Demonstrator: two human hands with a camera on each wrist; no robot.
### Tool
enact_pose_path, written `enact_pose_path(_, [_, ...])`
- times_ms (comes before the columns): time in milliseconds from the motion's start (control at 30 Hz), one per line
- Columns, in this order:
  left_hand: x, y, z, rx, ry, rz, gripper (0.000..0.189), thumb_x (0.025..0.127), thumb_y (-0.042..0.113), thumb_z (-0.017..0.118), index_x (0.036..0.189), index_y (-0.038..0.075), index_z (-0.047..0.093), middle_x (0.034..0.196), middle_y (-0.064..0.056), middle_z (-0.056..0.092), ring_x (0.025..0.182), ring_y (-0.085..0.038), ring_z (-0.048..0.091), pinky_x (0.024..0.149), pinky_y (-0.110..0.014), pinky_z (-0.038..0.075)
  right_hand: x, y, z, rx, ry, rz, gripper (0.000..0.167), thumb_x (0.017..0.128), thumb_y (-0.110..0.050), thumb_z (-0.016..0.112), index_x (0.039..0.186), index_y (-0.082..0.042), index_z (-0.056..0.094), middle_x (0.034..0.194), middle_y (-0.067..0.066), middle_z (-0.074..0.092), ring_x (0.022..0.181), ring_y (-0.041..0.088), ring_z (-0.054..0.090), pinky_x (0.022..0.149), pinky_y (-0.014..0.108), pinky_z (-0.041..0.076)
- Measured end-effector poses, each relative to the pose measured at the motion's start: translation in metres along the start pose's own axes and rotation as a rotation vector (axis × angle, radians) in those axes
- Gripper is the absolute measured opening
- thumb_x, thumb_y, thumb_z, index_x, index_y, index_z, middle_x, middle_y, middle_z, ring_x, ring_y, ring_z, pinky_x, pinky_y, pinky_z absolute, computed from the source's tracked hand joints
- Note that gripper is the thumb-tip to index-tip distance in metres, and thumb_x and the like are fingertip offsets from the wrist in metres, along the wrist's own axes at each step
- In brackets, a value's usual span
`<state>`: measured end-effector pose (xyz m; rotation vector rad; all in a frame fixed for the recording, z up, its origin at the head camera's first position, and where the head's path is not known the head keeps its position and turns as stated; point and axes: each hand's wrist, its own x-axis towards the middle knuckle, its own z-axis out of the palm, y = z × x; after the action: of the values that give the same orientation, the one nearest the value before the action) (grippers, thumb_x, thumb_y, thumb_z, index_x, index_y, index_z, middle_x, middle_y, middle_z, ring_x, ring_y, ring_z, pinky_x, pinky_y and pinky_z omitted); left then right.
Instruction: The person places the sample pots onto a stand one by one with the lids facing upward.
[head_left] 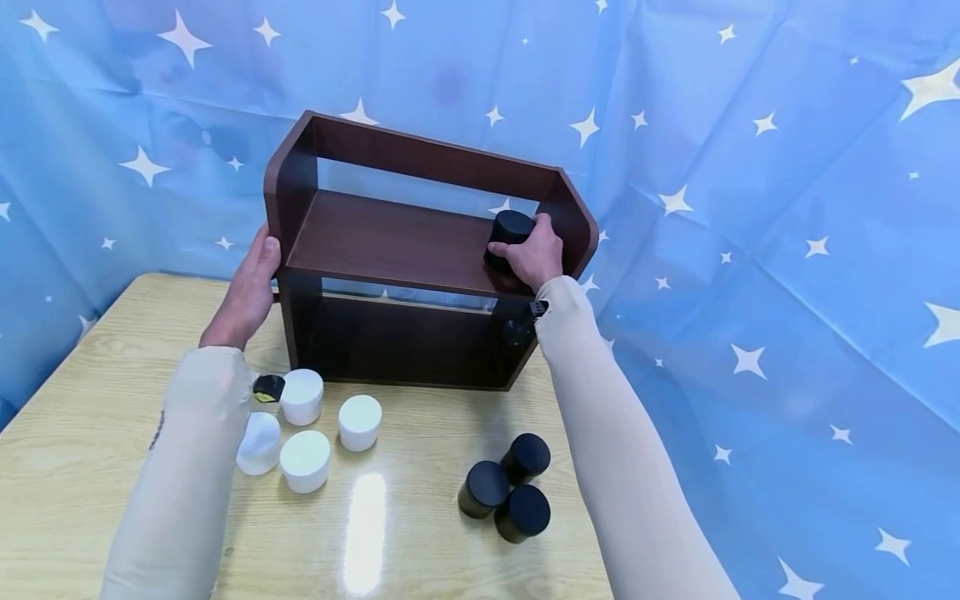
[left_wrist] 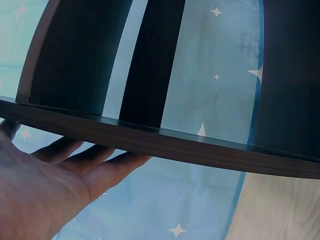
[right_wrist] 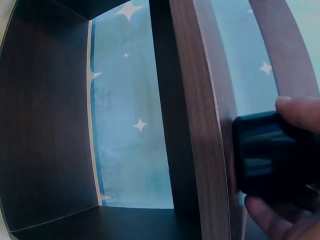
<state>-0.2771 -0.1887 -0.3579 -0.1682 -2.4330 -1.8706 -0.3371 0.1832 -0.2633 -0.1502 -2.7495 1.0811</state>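
A dark brown two-tier shelf point(head_left: 390, 242) stands on the wooden table. My right hand point(head_left: 539, 254) grips a black round jar point(head_left: 513, 227) at the right end of its upper board. Thumb and fingers lie on opposite sides of this jar point(right_wrist: 265, 155) in the right wrist view, its base right at the board. My left hand point(head_left: 247, 293) rests against the outer face of the shelf's left side panel point(left_wrist: 150, 142), with extended fingers touching it in the left wrist view.
Several white round jars point(head_left: 360, 423) stand on the table point(head_left: 405, 533) in front of the shelf's left half. Three black jars point(head_left: 523, 512) are grouped at the front right, near my right sleeve. A blue star-patterned cloth point(head_left: 735, 250) hangs behind and to the right.
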Motion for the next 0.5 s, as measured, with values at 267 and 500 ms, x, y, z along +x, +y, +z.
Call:
enact_pose_path(267, [0.0023,-0.0028,-0.0010,-0.011,0.006,0.008,0.057,0.105,0.060,0.013,0.159,0.047,-0.003,0.172,0.000,0.000,0.159,-0.034,-0.004,0.120,-0.076,0.007,0.0054,-0.0037,0.0054,0.002,0.007,-0.016,0.076,0.089,-0.033,0.076,0.147,-0.010,0.033,0.149,0.016,0.047,0.132,0.032,0.048,0.115,0.049,0.046])
enact_pose_path(500, [0.0013,-0.0022,-0.0014,-0.009,0.002,-0.003,0.058,0.105,0.060,0.013,0.159,0.046,-0.005,0.172,0.003,-0.004,0.159,-0.032,-0.007,0.119,-0.076,0.004,0.0100,-0.0044,0.0090,0.012,0.013,-0.008,0.075,0.089,-0.034,0.076,0.146,-0.009,0.034,0.149,0.016,0.047,0.134,0.031,0.047,0.116,0.048,0.045])
